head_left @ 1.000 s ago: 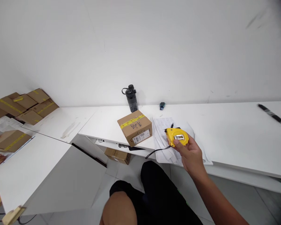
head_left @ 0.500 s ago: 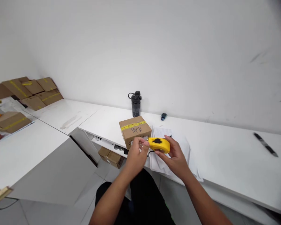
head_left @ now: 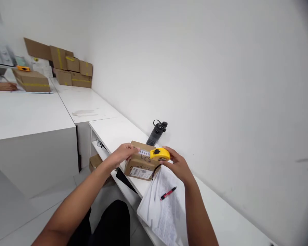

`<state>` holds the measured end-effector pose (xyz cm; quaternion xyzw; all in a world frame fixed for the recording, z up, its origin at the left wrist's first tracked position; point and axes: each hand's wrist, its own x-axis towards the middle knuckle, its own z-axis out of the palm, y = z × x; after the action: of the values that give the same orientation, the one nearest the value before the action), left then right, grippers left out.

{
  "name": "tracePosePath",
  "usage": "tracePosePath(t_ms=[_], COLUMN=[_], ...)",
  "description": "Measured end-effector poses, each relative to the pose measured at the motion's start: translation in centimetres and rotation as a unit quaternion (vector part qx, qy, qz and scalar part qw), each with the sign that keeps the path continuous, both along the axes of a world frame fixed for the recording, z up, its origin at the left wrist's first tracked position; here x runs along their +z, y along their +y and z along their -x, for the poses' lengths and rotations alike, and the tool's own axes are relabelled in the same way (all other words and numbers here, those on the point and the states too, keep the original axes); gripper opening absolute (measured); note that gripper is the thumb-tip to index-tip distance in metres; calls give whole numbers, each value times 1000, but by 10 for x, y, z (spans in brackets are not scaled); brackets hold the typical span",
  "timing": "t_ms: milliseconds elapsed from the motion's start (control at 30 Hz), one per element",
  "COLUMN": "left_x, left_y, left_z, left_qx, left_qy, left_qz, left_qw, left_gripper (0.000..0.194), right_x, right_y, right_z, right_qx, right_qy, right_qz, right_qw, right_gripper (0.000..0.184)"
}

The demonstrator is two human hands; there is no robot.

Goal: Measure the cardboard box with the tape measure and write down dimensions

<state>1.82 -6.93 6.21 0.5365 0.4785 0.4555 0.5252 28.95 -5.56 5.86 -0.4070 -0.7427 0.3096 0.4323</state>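
My right hand [head_left: 176, 164] grips the yellow case of a tape measure [head_left: 160, 154], whose wrist strap hangs down below it. Between finger and thumb, my left hand [head_left: 123, 154] pinches the end of the tape blade [head_left: 144, 153]. A short numbered length of blade stretches between the two hands, over the top of a cardboard box [head_left: 141, 166]. The box bears a white label and handwriting, and my hands and the tape partly hide it. Whether the blade touches the box I cannot tell.
A dark shaker bottle [head_left: 156, 134] stands behind the box. Papers [head_left: 161, 215] with a red pen [head_left: 168, 193] lie at the right. Another person's hand [head_left: 7, 86] is at the far left, near a carton [head_left: 36, 82]. More cartons [head_left: 73, 70] are stacked by the wall.
My left hand has drawn a short length of blade out of the case, and both hands now hold it above the box. The view has turned leftward.
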Motion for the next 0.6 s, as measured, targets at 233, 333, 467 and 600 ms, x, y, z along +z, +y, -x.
tracePosePath(t_ms=[233, 333, 467, 600], left_x=[-31, -47, -59, -59], left_y=[48, 50, 47, 50], left_z=[21, 9, -3, -5], left_qx=[124, 88, 71, 49], left_qy=[170, 200, 169, 153], left_qz=[-18, 4, 28, 49], left_qw=[977, 976, 983, 986], left_gripper=[40, 45, 48, 48], right_x=[-13, -15, -22, -32], right_y=[48, 57, 59, 57], right_z=[-48, -53, -52, -47], right_qx=[-54, -31, -17, -34], right_qy=[-37, -57, -71, -79], right_qz=[51, 81, 63, 27], right_qw=[997, 995, 995, 996], right_gripper=[60, 59, 56, 60])
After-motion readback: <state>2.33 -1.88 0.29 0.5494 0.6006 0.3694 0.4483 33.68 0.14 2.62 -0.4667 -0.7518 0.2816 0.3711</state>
